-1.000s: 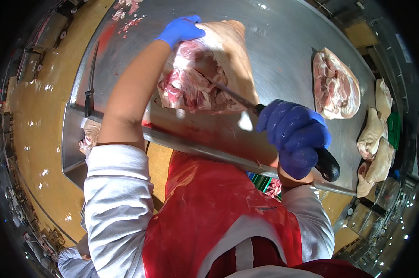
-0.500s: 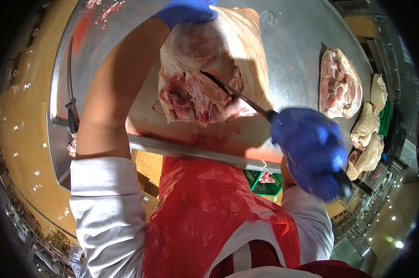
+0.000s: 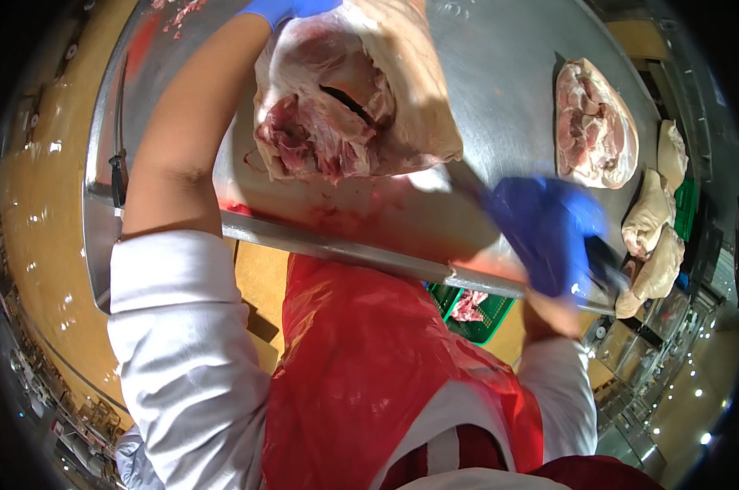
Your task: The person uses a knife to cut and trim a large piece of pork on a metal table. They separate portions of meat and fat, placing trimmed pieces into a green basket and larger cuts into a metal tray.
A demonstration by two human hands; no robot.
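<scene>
A large skin-on piece of pork (image 3: 422,90) lies on the metal table, its red cut side facing me. At the top edge of the picture, my left hand (image 3: 304,6), in a blue glove, grips its far side; part of the fingers is cut off. My right hand (image 3: 549,233), also blue-gloved and blurred, is closed round a knife (image 3: 466,177). The blade runs to the meat's lower right corner, partly hidden behind it. A dark strip in line with the blade shows in the cut; I cannot tell whether it is steel or a gap.
A trimmed slab of meat (image 3: 594,122) lies on the metal table (image 3: 500,90) at the right. Several pale skin-on pieces (image 3: 659,261) rest by its right edge. A thin tool with a black handle (image 3: 118,175) lies at the left. Below the front edge stands a green crate (image 3: 500,314) with scraps.
The pork has shifted left and away from me with my left hand. My right hand has moved up slightly, and more of the blade is hidden by the meat. The view has shifted a little.
</scene>
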